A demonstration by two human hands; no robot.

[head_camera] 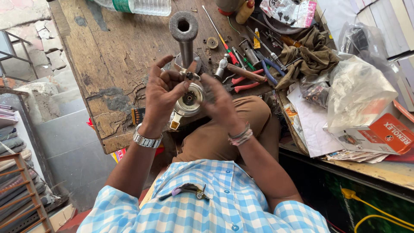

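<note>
Metal fills both my hands: a small round pressure-cooker lid [189, 101], shiny, held up in front of my chest between the bench edge and my knee. My left hand [160, 97] wraps its left rim, thumb pressed near the dark centre of the disc, fingers curled behind. My right hand [221, 103] closes on the opposite rim from the right, its back toward the camera, so I cannot tell exactly where those fingertips sit. Both hands are clamped on the lid, neither open.

Its round face tilts up toward me. Its long axis is the handle stub with a yellowish tip [174, 124], which runs down and to the left, below my left palm, so my left hand is the nearer one to that end. Just beyond the lid stands an upright steel post [185, 39] on the wooden workbench [112, 56], and the lid's top edge lies close to its base. A hammer [237, 70] and red-handled pliers [246, 84] lie just right of my right hand.
</note>
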